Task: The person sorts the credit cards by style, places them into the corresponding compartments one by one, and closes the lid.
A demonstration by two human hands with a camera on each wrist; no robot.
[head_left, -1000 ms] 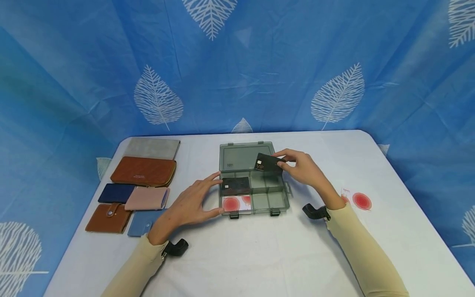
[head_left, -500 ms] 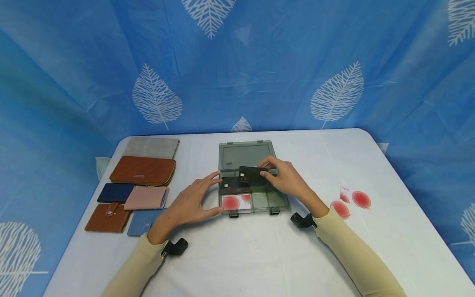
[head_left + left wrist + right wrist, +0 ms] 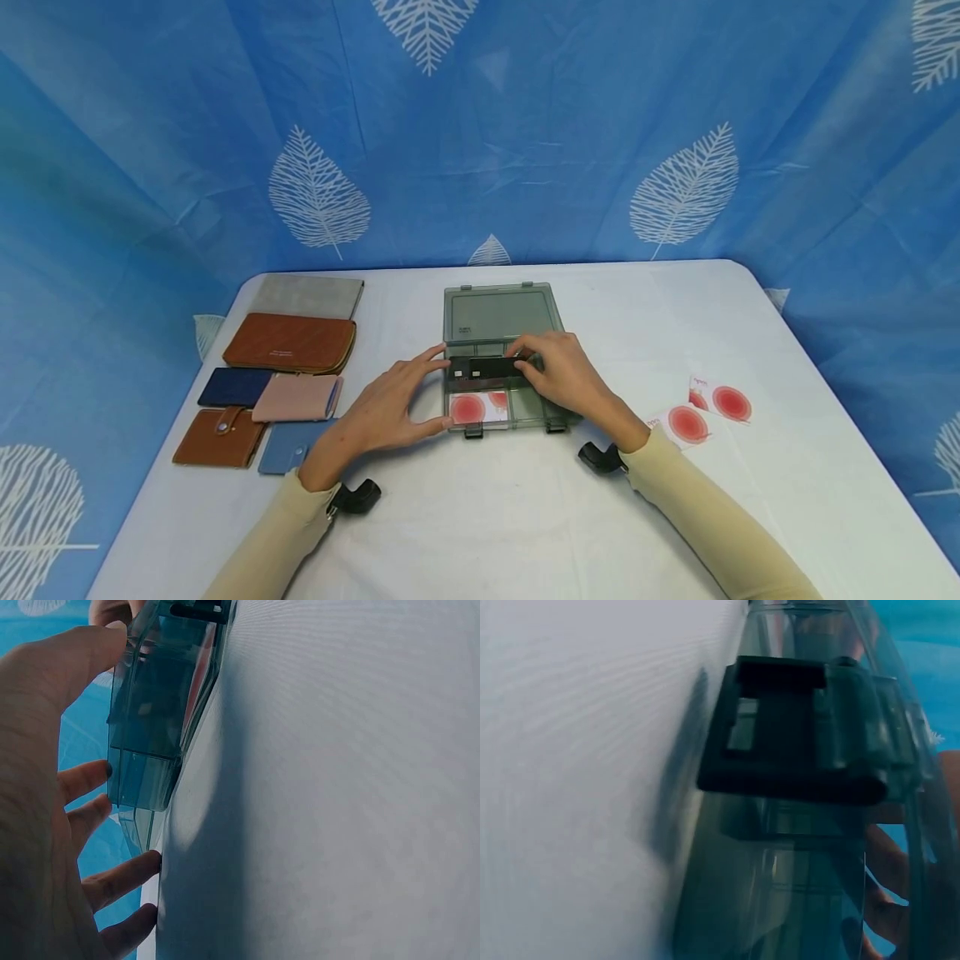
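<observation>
Right hand [image 3: 564, 372] over the open translucent grey plastic compartment box [image 3: 501, 312] near the middle of the white table [image 3: 525, 517], fingers pinching a black card [image 3: 486, 365] and holding it flat over the box's rear left compartment. Left hand [image 3: 390, 408] spread wide against the box's left side, thumb at the front corner, index fingertip at the rear of that side; same grip seen from the left wrist, fingers [image 3: 82, 780] straight beside the box wall [image 3: 154, 712]. White card with a red circle [image 3: 478, 409] lying in the front left compartment. Front latch [image 3: 795, 727] close up in the right wrist view. Two more red-circle cards [image 3: 708, 410] toward the table's right edge. Wallets along the left edge: grey [image 3: 306, 297], quilted brown [image 3: 289, 343], navy [image 3: 235, 387], pink [image 3: 297, 400], brown with snap [image 3: 219, 438], blue [image 3: 288, 447].
</observation>
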